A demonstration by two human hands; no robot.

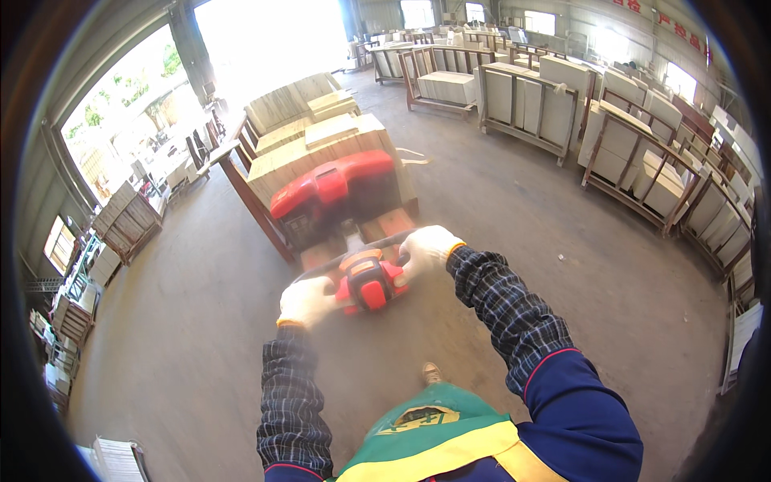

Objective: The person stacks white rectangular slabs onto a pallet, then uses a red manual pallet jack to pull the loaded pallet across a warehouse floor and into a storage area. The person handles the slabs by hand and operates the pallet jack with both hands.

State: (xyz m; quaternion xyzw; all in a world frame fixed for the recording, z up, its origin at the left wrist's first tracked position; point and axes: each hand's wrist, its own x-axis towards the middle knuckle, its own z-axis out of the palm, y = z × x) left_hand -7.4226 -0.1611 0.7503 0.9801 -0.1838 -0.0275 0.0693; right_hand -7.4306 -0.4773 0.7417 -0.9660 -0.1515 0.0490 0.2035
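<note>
A red and black pallet truck stands in front of me, its control handle tilted toward my body. My left hand, in a white glove, is closed round the handle's left grip. Farther forward, my right hand, gloved the same way, grips the right side. Both hands are somewhat blurred, and the fingertips are partly hidden. Beyond the truck's red cover sits a load of pale, flat slabs in a brown frame, with smaller pieces lying on top.
Racks of pale slabs line the right side, curving toward me. Along the left wall stand a wooden crate and more stacked goods. A wide bright doorway opens ahead. Grey concrete floor spreads around the truck. One shoe shows below the handle.
</note>
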